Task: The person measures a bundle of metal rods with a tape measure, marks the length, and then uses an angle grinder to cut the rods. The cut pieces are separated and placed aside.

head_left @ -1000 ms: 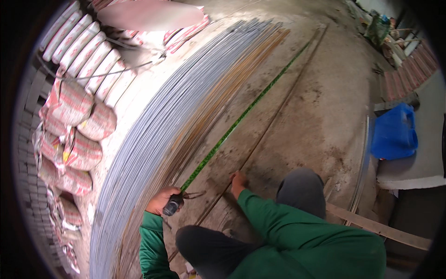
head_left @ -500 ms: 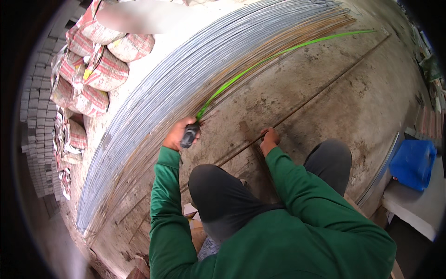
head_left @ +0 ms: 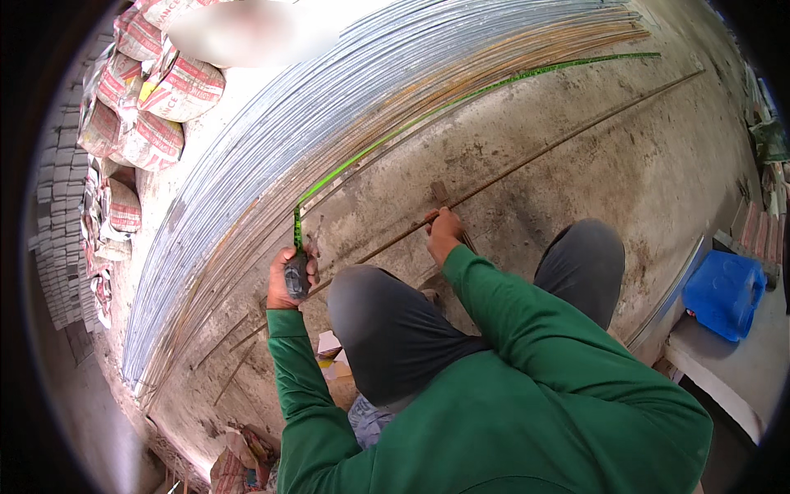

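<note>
My left hand is closed around a dark tape measure. From it a bright green tape blade rises, bends sharply, then stretches far right beside the rusty rods. My right hand grips a long, thin brown metal rod, which crosses the floor from the far right to below my left hand. Part of the rod's near end passes behind my left hand and knee. Under the rod, beside my right hand, lies a short wooden strip.
A wide bundle of long grey rods curves along the left, with rusty rods at its inner edge. Printed sacks are piled far left beside stacked grey blocks. A blue plastic container stands on a pale ledge at right.
My left hand has moved left and nearer to me with the tape measure, and the blade now bends sharply near it. My right hand has shifted left and slightly farther away, still on the rod.
</note>
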`<state>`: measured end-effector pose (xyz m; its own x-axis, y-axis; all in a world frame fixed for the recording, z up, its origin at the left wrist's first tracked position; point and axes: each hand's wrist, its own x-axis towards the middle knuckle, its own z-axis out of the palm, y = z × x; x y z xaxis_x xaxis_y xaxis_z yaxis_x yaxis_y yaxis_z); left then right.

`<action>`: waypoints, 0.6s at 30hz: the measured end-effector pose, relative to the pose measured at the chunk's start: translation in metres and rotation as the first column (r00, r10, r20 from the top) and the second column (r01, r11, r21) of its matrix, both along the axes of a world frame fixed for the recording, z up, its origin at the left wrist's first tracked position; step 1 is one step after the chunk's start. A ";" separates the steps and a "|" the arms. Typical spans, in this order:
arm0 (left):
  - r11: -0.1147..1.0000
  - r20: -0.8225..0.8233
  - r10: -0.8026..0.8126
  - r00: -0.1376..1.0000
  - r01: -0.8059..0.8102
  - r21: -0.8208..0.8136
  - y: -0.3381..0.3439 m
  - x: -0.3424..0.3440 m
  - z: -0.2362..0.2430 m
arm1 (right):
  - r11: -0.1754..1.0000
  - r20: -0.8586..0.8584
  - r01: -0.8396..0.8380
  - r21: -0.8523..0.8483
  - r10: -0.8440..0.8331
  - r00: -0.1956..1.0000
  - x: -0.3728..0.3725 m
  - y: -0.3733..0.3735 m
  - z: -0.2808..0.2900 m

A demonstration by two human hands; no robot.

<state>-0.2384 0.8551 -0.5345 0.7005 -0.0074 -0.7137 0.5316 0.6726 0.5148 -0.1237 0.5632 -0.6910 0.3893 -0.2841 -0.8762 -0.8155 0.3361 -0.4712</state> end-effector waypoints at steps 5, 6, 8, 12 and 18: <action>0.991 -0.045 -0.107 0.993 0.111 0.078 0.000 0.020 0.007 | 0.941 0.028 -0.211 -0.263 0.226 0.974 0.003 -0.014 -0.114; 0.992 -0.065 -0.088 0.994 0.093 0.082 0.005 0.007 0.000 | 0.972 0.002 -0.149 -0.184 0.152 0.988 0.001 -0.010 -0.089; 0.999 -0.123 -0.010 0.992 0.016 0.044 0.010 -0.019 -0.009 | 0.968 -0.016 0.248 0.030 -0.247 0.969 0.002 0.000 -0.011; 0.996 -0.134 0.020 0.991 -0.007 0.093 -0.003 -0.015 -0.024 | 0.950 0.005 0.310 0.045 -0.311 0.951 0.020 -0.015 0.017; 0.988 -0.140 0.068 0.988 -0.047 0.147 -0.019 -0.006 -0.022 | 0.916 -0.040 0.400 0.016 -0.399 0.916 0.033 -0.019 0.025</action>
